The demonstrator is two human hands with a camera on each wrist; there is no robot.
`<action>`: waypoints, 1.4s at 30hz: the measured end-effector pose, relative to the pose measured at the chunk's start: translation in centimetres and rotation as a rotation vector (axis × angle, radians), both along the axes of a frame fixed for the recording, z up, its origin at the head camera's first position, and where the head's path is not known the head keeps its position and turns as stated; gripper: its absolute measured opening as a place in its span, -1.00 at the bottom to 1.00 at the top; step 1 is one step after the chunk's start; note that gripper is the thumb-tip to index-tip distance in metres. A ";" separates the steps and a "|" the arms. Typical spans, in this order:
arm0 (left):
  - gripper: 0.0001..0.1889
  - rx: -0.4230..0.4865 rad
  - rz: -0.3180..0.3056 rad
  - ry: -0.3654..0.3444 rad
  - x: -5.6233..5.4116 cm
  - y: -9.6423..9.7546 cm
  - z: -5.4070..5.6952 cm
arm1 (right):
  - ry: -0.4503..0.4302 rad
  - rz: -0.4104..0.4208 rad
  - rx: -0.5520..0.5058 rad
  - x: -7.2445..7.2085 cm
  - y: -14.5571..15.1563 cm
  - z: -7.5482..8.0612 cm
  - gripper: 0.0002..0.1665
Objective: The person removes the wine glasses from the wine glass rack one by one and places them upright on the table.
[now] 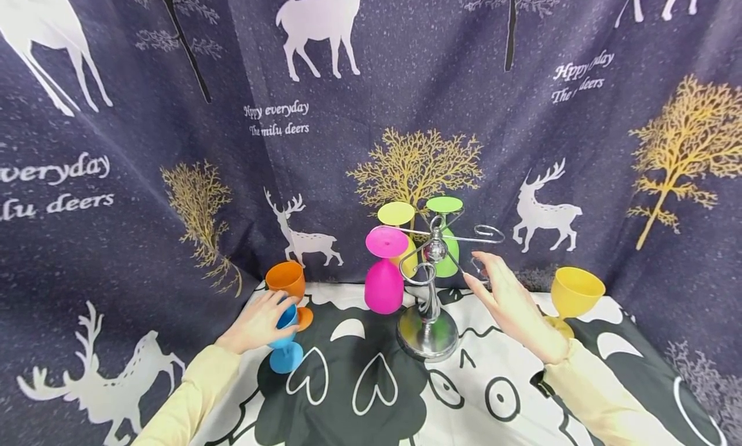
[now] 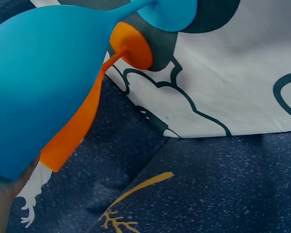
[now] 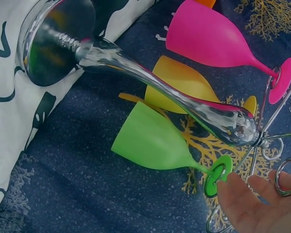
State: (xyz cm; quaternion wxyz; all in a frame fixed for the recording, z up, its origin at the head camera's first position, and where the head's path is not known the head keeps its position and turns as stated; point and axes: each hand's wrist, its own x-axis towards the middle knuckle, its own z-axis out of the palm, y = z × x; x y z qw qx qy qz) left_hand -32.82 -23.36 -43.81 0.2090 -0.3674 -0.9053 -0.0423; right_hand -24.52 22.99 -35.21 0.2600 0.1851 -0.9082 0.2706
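At the left of the head view my left hand (image 1: 255, 322) grips a blue goblet (image 1: 286, 357) around its bowl from above. The goblet (image 2: 48, 77) fills much of the left wrist view, its foot over the cloth. An orange goblet (image 1: 285, 277) stands just behind it. My right hand (image 1: 513, 304) is at the right side of a chrome goblet rack (image 1: 428, 333), with its fingers extended by a wire loop (image 3: 287, 177). Three goblets hang upside down from the rack: pink (image 1: 384, 288), yellow (image 1: 397, 212) and green (image 3: 153, 138). The right fingertips are close to the green goblet's foot.
A yellow goblet (image 1: 576, 291) stands upright at the right, behind my right forearm. Black-and-white patterned cloth (image 1: 475, 381) covers the table. A dark curtain (image 1: 371, 98) with deer and trees hangs behind. One bare rack arm (image 1: 487, 233) reaches out to the right.
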 end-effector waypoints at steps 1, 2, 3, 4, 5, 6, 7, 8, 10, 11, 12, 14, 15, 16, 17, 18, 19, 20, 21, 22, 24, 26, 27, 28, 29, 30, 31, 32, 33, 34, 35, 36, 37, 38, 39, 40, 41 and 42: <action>-0.42 0.003 0.003 0.004 0.0 -0.1 -0.1 | 0.002 0.001 -0.001 0.0 0.0 0.0 -0.46; -0.42 0.009 0.006 0.003 0.0 -0.1 -0.1 | 0.006 0.000 0.000 0.0 0.0 -0.1 -0.46; -0.42 0.012 0.014 0.001 0.1 -0.2 -0.1 | 0.008 0.000 0.000 0.0 0.0 -0.1 -0.46; -0.42 0.016 0.026 0.000 0.1 -0.2 -0.2 | 0.009 0.000 -0.001 0.0 0.0 -0.1 -0.46; -0.41 0.015 0.042 -0.003 0.2 -0.2 -0.2 | 0.010 -0.002 0.000 0.0 0.0 -0.1 -0.46; -0.41 0.013 0.057 -0.005 0.2 -0.3 -0.2 | 0.010 -0.004 0.000 0.0 0.0 0.0 -0.46; -0.41 0.010 0.071 -0.008 0.2 -0.3 -0.2 | 0.008 -0.004 -0.002 0.1 0.0 0.0 -0.46; -0.41 0.006 0.085 -0.011 0.3 -0.2 -0.2 | 0.008 -0.007 -0.002 0.1 0.0 0.0 -0.45; -0.40 -0.003 0.110 -0.014 0.4 -0.1 -0.2 | 0.002 -0.010 -0.006 0.1 0.0 0.1 -0.45; -0.40 -0.007 0.120 -0.017 0.4 -0.1 -0.2 | -0.001 -0.011 -0.007 0.1 0.0 0.1 -0.44; -0.40 -0.010 0.129 -0.020 0.5 0.0 -0.2 | -0.004 -0.012 -0.007 0.1 0.0 0.1 -0.44; -0.39 -0.015 0.148 -0.025 0.6 0.1 -0.3 | -0.007 -0.011 -0.008 0.2 0.1 0.1 -0.44; -0.39 -0.016 0.156 -0.027 0.7 0.2 -0.4 | -0.009 -0.010 -0.008 0.2 0.1 0.0 -0.44; -0.39 -0.015 0.161 -0.028 0.7 0.2 -0.4 | -0.010 -0.008 -0.006 0.2 0.1 0.0 -0.44; -0.39 -0.011 0.162 -0.025 0.7 0.2 -0.5 | -0.011 -0.007 -0.006 0.2 0.1 -0.1 -0.44; -0.39 -0.010 0.161 -0.019 0.7 0.3 -0.6 | -0.009 -0.006 -0.004 0.2 0.1 -0.1 -0.45; -0.39 -0.007 0.158 -0.010 0.7 0.3 -0.7 | -0.008 -0.005 -0.003 0.2 0.2 -0.1 -0.45; -0.39 -0.004 0.152 -0.002 0.7 0.3 -0.7 | -0.007 -0.007 -0.002 0.3 0.2 -0.2 -0.45; -0.40 -0.002 0.144 0.009 0.7 0.3 -0.8 | -0.008 -0.007 -0.001 0.3 0.2 -0.2 -0.45; -0.40 0.000 0.137 0.019 0.6 0.3 -0.8 | -0.008 -0.006 -0.002 0.3 0.2 -0.2 -0.45; -0.40 -0.004 0.128 0.037 0.6 0.2 -0.8 | -0.009 -0.006 0.000 0.3 0.2 -0.3 -0.46; -0.41 0.001 0.117 0.047 0.6 0.2 -0.8 | -0.010 -0.008 0.000 0.3 0.2 -0.3 -0.45; -0.41 0.003 0.112 0.052 0.6 0.1 -0.8 | -0.009 -0.007 0.001 0.3 0.1 -0.3 -0.45; -0.42 0.008 0.105 0.057 0.5 0.1 -0.8 | -0.007 -0.009 0.000 0.3 0.1 -0.3 -0.46; -0.43 0.013 0.098 0.064 0.5 0.1 -0.8 | -0.003 -0.011 0.002 0.3 0.1 -0.3 -0.46; -0.43 0.020 0.089 0.070 0.4 0.1 -0.7 | 0.002 -0.014 0.002 0.3 0.1 -0.3 -0.46; -0.44 0.023 0.082 0.077 0.4 0.1 -0.7 | 0.006 -0.016 0.002 0.3 0.1 -0.3 -0.46; -0.45 0.024 0.075 0.085 0.3 0.1 -0.6 | 0.011 -0.017 0.002 0.3 0.1 -0.3 -0.46; -0.46 0.024 0.071 0.090 0.2 0.1 -0.6 | 0.015 -0.018 0.003 0.2 0.1 -0.3 -0.47; -0.46 0.022 0.069 0.095 0.2 0.1 -0.5 | 0.018 -0.018 0.003 0.2 0.0 -0.2 -0.47; -0.46 0.019 0.067 0.099 0.2 0.1 -0.5 | 0.019 -0.018 0.003 0.2 0.0 -0.2 -0.47; -0.47 0.014 0.066 0.102 0.1 0.1 -0.4 | 0.021 -0.017 0.002 0.2 0.0 -0.2 -0.47; -0.47 0.007 0.064 0.107 0.1 0.1 -0.4 | 0.023 -0.015 0.003 0.2 0.0 -0.2 -0.47; -0.49 0.006 0.058 0.112 0.1 0.1 -0.3 | 0.024 -0.012 0.004 0.2 0.0 -0.2 -0.47; -0.51 0.005 0.053 0.116 0.1 0.2 -0.1 | 0.026 -0.010 0.005 0.2 0.0 -0.2 -0.47; -0.53 0.004 0.047 0.122 0.1 0.3 0.0 | 0.028 -0.009 0.005 0.2 0.0 -0.2 -0.47; -0.54 0.010 0.036 0.129 0.0 0.4 0.3 | 0.031 -0.008 0.005 0.2 0.0 -0.2 -0.47; -0.55 0.015 0.026 0.137 -0.1 0.6 0.6 | 0.033 -0.007 0.006 0.1 0.0 -0.3 -0.48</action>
